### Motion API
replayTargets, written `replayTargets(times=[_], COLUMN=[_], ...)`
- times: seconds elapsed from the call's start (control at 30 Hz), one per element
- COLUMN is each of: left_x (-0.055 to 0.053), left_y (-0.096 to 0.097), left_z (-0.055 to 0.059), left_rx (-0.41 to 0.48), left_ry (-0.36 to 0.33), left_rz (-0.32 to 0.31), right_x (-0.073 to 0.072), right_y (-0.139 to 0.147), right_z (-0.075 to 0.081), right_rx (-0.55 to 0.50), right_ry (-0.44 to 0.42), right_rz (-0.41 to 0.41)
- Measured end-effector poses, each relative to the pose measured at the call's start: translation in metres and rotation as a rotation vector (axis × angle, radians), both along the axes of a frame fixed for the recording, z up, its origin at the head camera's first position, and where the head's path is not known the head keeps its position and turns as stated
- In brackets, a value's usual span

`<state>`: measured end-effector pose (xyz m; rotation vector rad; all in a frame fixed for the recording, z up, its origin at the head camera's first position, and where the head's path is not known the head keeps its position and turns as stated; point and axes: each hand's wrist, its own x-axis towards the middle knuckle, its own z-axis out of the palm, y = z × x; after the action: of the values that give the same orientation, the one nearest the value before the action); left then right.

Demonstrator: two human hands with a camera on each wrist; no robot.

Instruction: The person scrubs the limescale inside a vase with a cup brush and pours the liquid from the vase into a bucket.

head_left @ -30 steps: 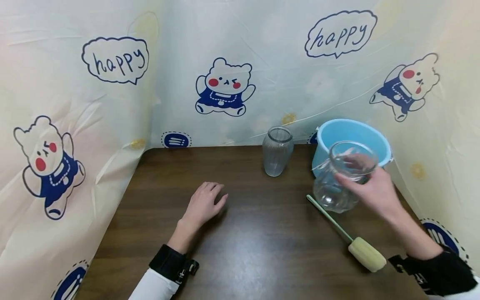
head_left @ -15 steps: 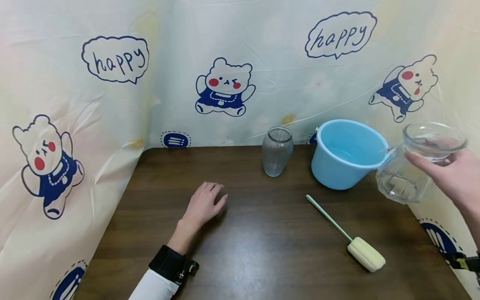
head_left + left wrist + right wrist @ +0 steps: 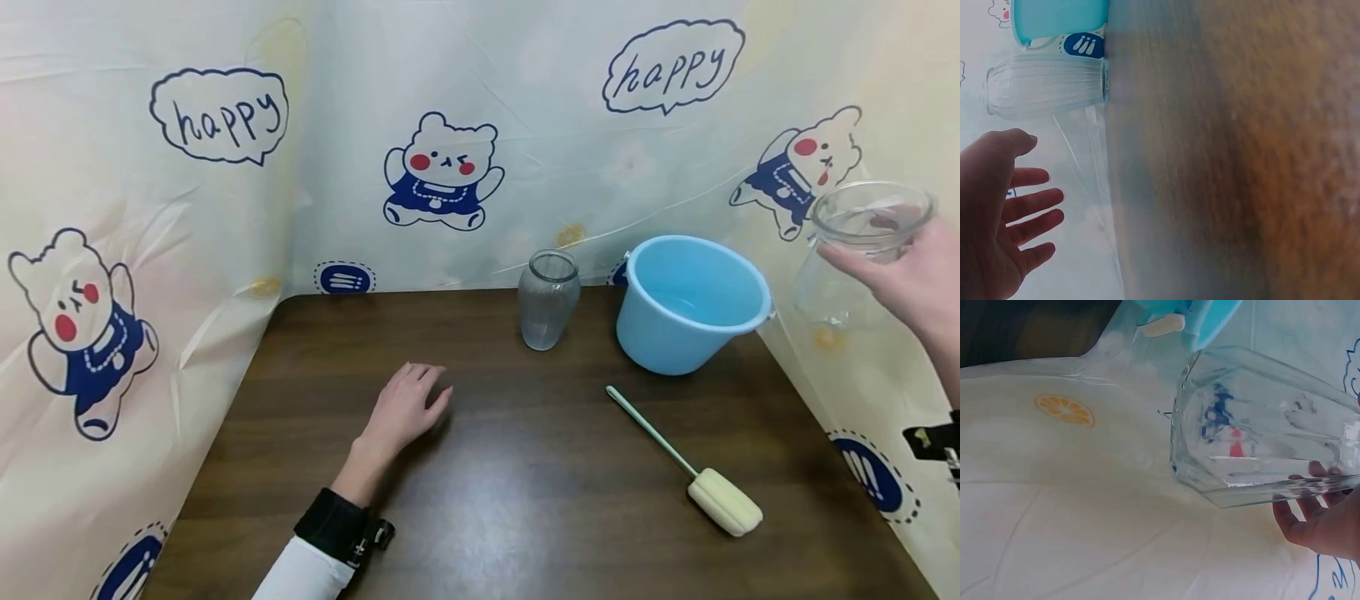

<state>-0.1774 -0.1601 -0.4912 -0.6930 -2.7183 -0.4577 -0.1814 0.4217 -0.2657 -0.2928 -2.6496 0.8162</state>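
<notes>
A wide clear glass vase [image 3: 840,287] is gripped near its rim by my right hand [image 3: 918,271], raised at the far right. In the right wrist view the faceted glass of this vase [image 3: 1254,425] shows the wall print through it, with fingers [image 3: 1310,512] round its side. My left hand [image 3: 407,407] is over the left middle of the table, fingers relaxed and holding nothing. A ribbed glass vase [image 3: 548,304] stands upright at the table's back, beyond the left hand. On the right lies a sponge bottle brush [image 3: 726,502] with a thin green handle.
A light blue bucket [image 3: 667,333] stands at the back right, between the ribbed vase and the raised one. Printed cloth [image 3: 225,208] hangs round the back and sides of the brown wooden table [image 3: 480,500].
My right hand has carried the wide glass vase rightward from in front of the bucket, then upward, past the table's right edge. The left hand stays put. The head view has shifted slightly.
</notes>
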Motion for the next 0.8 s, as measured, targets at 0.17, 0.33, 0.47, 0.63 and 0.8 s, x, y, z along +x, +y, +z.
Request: replayTargets(times=[0.17,0.33,0.47,0.63,0.8], left_x=[0.0,0.003,0.004,0.001,0.001], left_y=[-0.001,-0.003,-0.006,-0.008,-0.008], left_z=[-0.001,-0.005,-0.008,-0.008,-0.007], left_rx=[-0.005,0.005,0.008,0.004,0.005], left_ry=[-0.003,-0.015,-0.031,-0.027,-0.037], left_rz=[0.0,0.018,0.031,0.037,0.032], right_x=[-0.019,-0.038,-0.049,-0.053,-0.054], right_y=[-0.001,-0.004,-0.008,-0.011,-0.012], right_z=[-0.004,-0.013,-0.024,-0.041,-0.053], right_rx=[0.12,0.344,0.544,0.707,0.761], right_ry=[0.02,0.041,0.044,0.067,0.113], right_rz=[0.09,0.131,0.152,0.227,0.286])
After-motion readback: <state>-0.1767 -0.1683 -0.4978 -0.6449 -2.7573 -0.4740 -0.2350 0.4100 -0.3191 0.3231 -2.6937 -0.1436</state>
